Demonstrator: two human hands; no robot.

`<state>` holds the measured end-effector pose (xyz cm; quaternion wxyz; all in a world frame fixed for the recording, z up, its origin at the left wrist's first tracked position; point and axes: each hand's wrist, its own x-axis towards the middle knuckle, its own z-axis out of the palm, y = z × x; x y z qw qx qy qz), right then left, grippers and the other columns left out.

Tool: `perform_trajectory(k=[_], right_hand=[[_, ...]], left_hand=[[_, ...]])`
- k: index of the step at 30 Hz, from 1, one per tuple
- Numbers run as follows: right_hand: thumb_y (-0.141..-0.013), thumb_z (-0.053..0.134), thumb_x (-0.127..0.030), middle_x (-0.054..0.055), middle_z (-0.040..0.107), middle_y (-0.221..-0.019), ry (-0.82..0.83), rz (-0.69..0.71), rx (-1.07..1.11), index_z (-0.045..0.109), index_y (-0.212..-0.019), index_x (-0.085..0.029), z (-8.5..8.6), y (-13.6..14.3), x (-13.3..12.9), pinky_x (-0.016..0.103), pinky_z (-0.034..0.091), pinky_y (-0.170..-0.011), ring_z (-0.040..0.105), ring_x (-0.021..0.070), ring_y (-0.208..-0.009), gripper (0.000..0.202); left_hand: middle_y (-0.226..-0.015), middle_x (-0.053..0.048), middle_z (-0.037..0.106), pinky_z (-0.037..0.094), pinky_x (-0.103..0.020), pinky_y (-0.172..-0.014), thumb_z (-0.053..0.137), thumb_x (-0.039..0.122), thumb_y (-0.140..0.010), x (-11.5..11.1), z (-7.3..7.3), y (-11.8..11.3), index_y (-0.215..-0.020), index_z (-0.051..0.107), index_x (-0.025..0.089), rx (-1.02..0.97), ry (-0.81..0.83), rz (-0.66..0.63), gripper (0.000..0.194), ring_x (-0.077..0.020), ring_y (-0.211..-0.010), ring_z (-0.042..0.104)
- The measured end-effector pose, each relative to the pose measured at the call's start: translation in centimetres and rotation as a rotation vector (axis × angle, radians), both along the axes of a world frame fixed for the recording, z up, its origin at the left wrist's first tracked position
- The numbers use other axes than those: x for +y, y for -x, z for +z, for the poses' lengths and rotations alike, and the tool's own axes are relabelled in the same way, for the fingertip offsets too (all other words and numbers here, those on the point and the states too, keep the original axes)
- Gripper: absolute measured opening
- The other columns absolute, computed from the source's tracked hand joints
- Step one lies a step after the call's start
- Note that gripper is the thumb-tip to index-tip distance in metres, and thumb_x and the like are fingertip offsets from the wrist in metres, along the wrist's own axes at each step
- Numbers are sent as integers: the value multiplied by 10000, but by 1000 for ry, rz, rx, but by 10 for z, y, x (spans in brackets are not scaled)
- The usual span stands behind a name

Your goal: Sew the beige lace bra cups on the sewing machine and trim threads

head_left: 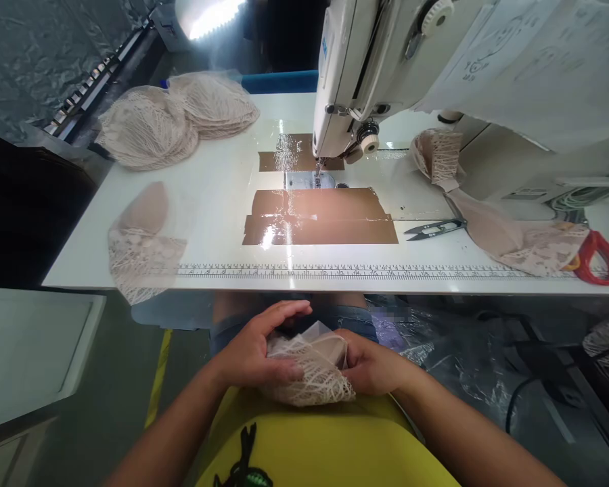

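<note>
Over my lap, below the table edge, both hands hold a beige lace fabric piece [314, 375] that looks like a bra cup. My left hand [261, 345] has its thumb pressed on the lace from the left, with its fingers extended behind. On the other side my right hand [368, 362] pinches the right edge of the piece, fingertips partly hidden by fabric. A paler sheer lining shows at its top. Another beige lace and mesh piece [145, 247] lies on the table's left front, its tip hanging over the edge.
A sewing machine [345, 74] stands over brown tape [319, 216] on the white table [218, 196]. Stacked lace cups [149, 128] lie at back left. Thread snips [436, 228], more lace pieces [517, 237] and red-handled scissors [601, 258] lie right. A printed ruler [335, 272] runs along the front edge.
</note>
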<state>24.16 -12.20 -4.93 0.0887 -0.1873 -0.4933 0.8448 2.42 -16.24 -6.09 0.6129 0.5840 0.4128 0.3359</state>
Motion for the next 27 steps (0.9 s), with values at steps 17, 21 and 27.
perform_trajectory(k=[17, 21, 27], right_hand=[[-815, 558, -562, 101, 507, -1290, -602, -469, -154, 385, -1348, -277, -20, -15, -5, 352, 483, -848, 579, 247, -1035, 629], [-772, 674, -454, 33, 577, -962, -343, -369, -150, 517, -1103, -221, -17, -12, -2, 258, 468, -710, 564, 155, -814, 434], [-726, 725, -401, 11, 565, -815, -96, -334, -98, 595, -813, -161, -18, 4, 2, 250, 440, -672, 532, 130, -737, 287]], left_hand=[[-621, 23, 384, 324, -219, -552, 449, 534, -887, -6, -21, -24, -675, 471, 155, -62, 222, 336, 435, -100, -583, 348], [-609, 10, 416, 359, -235, -560, 416, 561, -888, -8, -21, -20, -671, 483, 156, -45, 220, 333, 465, -112, -578, 381], [-547, 24, 359, 273, -237, -494, 386, 540, -905, -8, -22, -18, -584, 421, 170, 4, -8, 255, 491, -93, -495, 321]])
